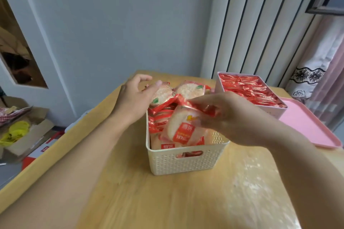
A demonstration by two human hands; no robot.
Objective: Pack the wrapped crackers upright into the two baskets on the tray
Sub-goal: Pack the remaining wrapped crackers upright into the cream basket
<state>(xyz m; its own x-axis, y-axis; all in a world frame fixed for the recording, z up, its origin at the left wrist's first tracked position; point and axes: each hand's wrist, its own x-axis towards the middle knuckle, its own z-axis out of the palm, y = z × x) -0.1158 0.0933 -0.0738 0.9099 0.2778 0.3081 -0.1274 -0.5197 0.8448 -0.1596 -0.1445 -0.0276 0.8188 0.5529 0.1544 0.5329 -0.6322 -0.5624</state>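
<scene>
So both hands are busy over the cream basket [186, 161], which sits on the wooden counter [167, 201], not on the tray. The left hand [135, 96] has its thumb and fingers curled round one wrapped cracker [161, 95] at the far-left corner of the basket. The right hand [229, 115] pinches the red top edge of another cracker pack [181, 128], held upright over the basket's near half. More packs [158, 122] are jammed inside the basket, some standing, some tilted. Behind and to the right of the basket is a pink basket [279, 112] crammed with red wrappers [249, 89], sitting on a pink tray [312, 128].
</scene>
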